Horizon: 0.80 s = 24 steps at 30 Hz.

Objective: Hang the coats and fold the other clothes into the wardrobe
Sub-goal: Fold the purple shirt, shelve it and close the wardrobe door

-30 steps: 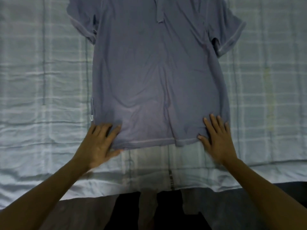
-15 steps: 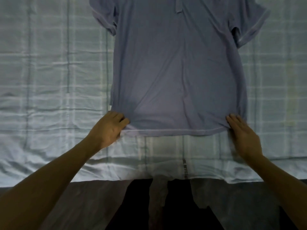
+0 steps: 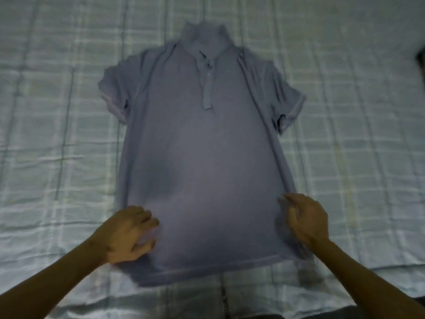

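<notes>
Below the bed's near edge, a dark strip is cut off by the frame. Both forearms reach in from the bottom corners. The left hand lies on the shirt's lower left edge with fingers curled. The right hand touches the lower right side seam, fingers bent. Blur hides whether either pinches cloth. The hands are well apart, with the shirt's width between them. The grey-blue polo lies flat, front up, mid-bed, its hem nearest and slightly slanted. The pale checked sheet, creased, lies open on all sides. The short sleeves are rumpled; the collar lies farthest. A dark shape is cropped at the right edge.
</notes>
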Motion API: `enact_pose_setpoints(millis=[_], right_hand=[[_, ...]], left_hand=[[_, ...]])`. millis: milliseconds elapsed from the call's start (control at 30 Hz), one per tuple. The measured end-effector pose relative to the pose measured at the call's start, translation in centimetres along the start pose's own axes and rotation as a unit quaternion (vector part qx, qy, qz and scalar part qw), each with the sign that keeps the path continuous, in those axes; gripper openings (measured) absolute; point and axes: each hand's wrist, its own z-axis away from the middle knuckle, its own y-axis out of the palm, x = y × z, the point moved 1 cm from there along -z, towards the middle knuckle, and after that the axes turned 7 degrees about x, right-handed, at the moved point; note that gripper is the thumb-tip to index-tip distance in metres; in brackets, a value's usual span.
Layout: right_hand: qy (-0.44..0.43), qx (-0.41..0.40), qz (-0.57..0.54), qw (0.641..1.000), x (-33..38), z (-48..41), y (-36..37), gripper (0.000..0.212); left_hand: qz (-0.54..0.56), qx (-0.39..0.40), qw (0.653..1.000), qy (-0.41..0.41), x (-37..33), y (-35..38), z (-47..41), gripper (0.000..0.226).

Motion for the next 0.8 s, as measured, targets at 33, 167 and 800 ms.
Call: enact_pose_setpoints(millis=[33,167,800], right_hand=[[0.038,-0.020,-0.021,0.999,0.5,-2.4,-0.2,0.048],[0.180,-0.051,-0.132,0.973,1.7,-13.1,-0.8,0.045],[-0.072,0.078,-0.345,0.933,20.0,-30.7,-0.4,0.050]], left_hand=[[0.000,-0.029,0.999,-0.012,0.2,-0.8,-2.4,0.027],[0.027,-0.098,0.991,-0.084,0.9,-2.0,-12.8,0.030],[0.031,-0.085,0.986,-0.138,2.5,1.2,-24.7,0.055]])
